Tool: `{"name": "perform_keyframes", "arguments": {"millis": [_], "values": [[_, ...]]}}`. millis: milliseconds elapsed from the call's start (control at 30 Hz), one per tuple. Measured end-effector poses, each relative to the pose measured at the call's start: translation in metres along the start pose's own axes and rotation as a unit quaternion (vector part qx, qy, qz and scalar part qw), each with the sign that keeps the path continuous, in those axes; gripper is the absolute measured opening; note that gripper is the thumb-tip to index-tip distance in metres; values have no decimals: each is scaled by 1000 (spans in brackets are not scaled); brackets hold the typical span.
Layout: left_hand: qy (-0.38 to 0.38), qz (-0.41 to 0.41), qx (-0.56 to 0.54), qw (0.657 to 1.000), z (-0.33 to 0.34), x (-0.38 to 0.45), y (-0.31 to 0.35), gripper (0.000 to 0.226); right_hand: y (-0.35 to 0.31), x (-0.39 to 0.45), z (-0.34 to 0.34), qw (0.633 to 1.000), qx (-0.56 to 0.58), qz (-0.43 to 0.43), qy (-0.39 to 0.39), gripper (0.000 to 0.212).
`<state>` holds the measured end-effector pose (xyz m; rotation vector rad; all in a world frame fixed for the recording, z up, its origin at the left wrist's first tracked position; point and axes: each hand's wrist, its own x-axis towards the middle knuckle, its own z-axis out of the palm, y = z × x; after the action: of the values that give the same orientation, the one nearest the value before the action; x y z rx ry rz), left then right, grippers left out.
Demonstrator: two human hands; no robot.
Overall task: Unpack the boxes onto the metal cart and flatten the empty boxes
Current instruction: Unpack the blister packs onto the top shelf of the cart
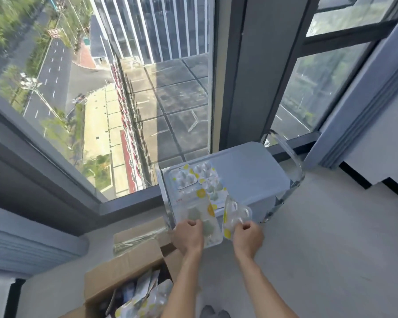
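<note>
The metal cart (248, 171) stands by the window, its flat grey top holding several clear blister packs (200, 180) printed with yellow dots. My left hand (189, 235) grips the near end of one pack (205, 216) that lies over the cart's front edge. My right hand (248, 237) pinches another pack (236, 216), held tilted beside the first. An open cardboard box (124, 271) sits on the floor at lower left, with more packs (145, 301) inside.
Floor-to-ceiling window glass (101, 88) runs right behind the cart and box. The cart's shiny handle (287, 154) curves up at its far right. Pale floor (331, 249) stretches to the right. A dark skirting and white wall (381, 157) stand at far right.
</note>
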<state>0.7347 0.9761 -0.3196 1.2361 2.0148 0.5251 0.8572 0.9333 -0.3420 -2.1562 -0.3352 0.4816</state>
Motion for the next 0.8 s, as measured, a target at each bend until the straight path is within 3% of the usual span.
{"name": "perform_keyframes", "arguments": {"millis": [133,300,600,800], "values": [[-27,-28,54,998,27,41,8,34,8,26,23,999,-42,9,-14,20],[-7,-49,66,997,46,116,40,24,-14,77,73,994,-97,-7,-53,15],[-16,-89,133,987,123,288,82,22,-66,195,226,976,-198,-20,-83,15],[-35,-93,191,977,178,371,75,21,-68,250,329,968,-216,-33,-122,15]]}}
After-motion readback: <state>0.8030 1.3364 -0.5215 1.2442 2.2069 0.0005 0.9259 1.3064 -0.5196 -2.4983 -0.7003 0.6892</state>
